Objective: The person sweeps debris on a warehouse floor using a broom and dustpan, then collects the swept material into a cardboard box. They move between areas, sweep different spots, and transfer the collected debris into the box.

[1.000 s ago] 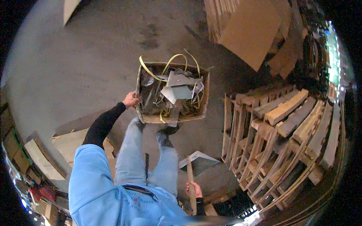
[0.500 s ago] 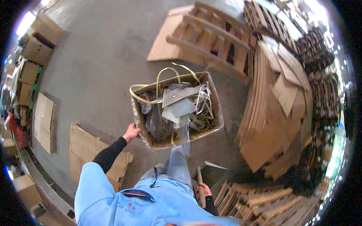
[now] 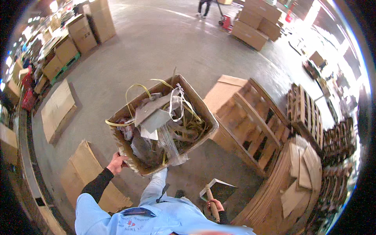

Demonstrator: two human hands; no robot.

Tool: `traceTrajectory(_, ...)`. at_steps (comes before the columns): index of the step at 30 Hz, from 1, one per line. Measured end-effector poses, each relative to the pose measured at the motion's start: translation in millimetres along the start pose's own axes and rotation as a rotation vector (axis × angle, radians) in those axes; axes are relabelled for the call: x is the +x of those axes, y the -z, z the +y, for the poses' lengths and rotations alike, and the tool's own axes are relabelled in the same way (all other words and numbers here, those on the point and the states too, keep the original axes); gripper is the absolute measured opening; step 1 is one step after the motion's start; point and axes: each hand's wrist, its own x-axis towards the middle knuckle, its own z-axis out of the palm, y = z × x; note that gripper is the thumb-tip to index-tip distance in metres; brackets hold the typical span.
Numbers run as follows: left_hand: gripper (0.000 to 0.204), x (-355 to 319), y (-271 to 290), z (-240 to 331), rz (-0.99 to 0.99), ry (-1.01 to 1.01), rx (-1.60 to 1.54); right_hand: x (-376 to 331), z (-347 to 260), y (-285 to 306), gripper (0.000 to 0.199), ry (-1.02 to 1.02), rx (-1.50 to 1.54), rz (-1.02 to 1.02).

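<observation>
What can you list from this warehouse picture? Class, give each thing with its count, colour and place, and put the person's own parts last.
Cardboard box of scrap: one, brown, centre, held at its near-left corner.
Strapping bands: several, yellow, looping out of the box.
Plastic film: clear, draped over the box's near side.
Flat cardboard sheets: several, brown, on the floor at left.
Wooden pallets: several, tan, right of the box.
Stacked cartons: several, brown, top of the picture.
Another person: one, far top, by a red pallet truck.
Dustpan: one, dark, low centre, on a wooden handle.
Left hand: grips the box's corner.
Right hand: fingers closed round the dustpan handle.
</observation>
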Motion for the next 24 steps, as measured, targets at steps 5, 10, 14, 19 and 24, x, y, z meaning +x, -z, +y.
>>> traceTrajectory(5,0.045,27.9,-36.3,-56.9,0.029,-0.168,-0.055,24.4,-149.2,-6.4,0.026,-0.038,-0.284,-0.097)
traceTrajectory(10,0.033,21.9,-104.6,-71.5,0.172,-0.181,-0.267,43.5,-226.4,-27.4,0.030,0.006,-0.575,0.027)
traceTrajectory(14,0.035,37.8,-138.4,-85.7,0.287,-0.181,-0.296,70.0,-279.8,-43.2,0.024,0.039,-0.523,-0.040)
traceTrajectory(19,0.033,65.6,-142.4,-103.2,0.286,-0.239,-0.427,150.1,-325.2,-37.5,0.031,0.629,-1.148,0.061)
traceTrajectory(24,0.033,64.9,-162.7,-111.8,0.434,-0.448,-0.417,189.9,-367.2,-39.7,0.026,0.293,-0.924,-0.095)
